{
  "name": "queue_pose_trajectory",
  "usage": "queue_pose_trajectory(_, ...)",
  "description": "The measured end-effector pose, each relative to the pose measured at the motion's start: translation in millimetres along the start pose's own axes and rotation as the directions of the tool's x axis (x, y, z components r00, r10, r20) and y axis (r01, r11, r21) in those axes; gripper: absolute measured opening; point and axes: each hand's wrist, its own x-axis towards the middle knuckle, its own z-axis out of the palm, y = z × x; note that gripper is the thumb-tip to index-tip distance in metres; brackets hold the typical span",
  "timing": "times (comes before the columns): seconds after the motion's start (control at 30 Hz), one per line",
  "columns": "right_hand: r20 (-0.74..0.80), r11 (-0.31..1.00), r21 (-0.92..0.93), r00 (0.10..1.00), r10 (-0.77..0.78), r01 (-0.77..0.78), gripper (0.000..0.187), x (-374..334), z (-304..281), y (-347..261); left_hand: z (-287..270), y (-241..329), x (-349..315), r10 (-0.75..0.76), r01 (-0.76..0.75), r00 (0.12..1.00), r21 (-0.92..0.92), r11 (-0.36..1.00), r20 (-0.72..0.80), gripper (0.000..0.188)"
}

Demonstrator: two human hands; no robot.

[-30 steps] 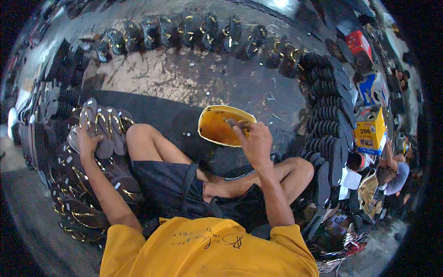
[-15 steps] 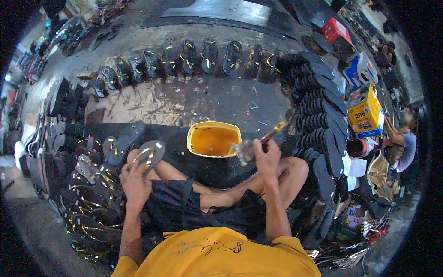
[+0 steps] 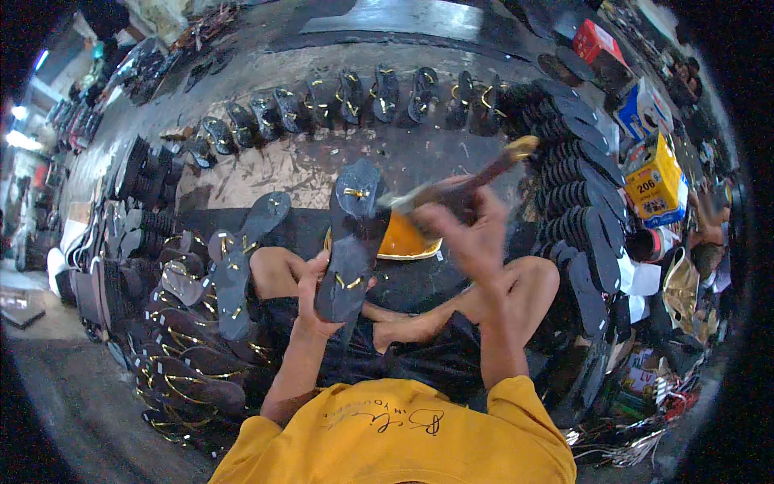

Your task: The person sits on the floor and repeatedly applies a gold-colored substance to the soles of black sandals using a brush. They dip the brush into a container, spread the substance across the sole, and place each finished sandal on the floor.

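My left hand (image 3: 310, 292) is wrapped round the heel end of a dark sandal (image 3: 347, 254), whose underside faces me. Flattened ends of its gold strap show on that sole. My right hand (image 3: 474, 235), a little blurred, grips a brush (image 3: 506, 160) with a wooden handle. The brush's bristle end is at the upper right edge of the sandal; whether it touches cannot be told. Behind the sandal stands a yellow tub (image 3: 411, 256) of amber liquid, partly hidden by the sandal and my right hand. Near my left knee lie loose sandal soles (image 3: 234, 294) with gold strap ends showing.
Sandals (image 3: 349, 97) with gold straps stand in a curved row at the far side. Tall stacks of dark soles (image 3: 576, 218) rise on the right, beside a yellow box (image 3: 655, 181). A pile of gold-strapped sandals (image 3: 189, 379) lies at the left.
My left hand has moved right and turned the sandal so its underside now shows. The brush has risen from the tub to the sandal in my right hand.
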Motion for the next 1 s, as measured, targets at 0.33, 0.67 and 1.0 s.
queue_pose_trajectory(0.33,0.048,0.851,-0.287,0.894,-0.446,0.44,0.021,-12.2,34.8,-2.5,-6.7,-13.5,-7.7,-0.018,0.014,0.99,0.033,0.999,0.138,0.051)
queue_pose_trajectory(0.67,0.163,0.84,-0.288,0.888,-0.43,0.46,0.035,9.1,-1.5,-17.7,-18.1,-6.0,-16.6,-0.175,0.149,0.962,0.133,0.98,0.211,0.07)
queue_pose_trajectory(1.0,0.495,0.959,-0.249,0.869,0.002,0.139,0.029,-36.3,19.5,0.7,7.7,-2.6,35.9,-0.098,0.155,0.856,-0.071,0.985,0.508,0.047)
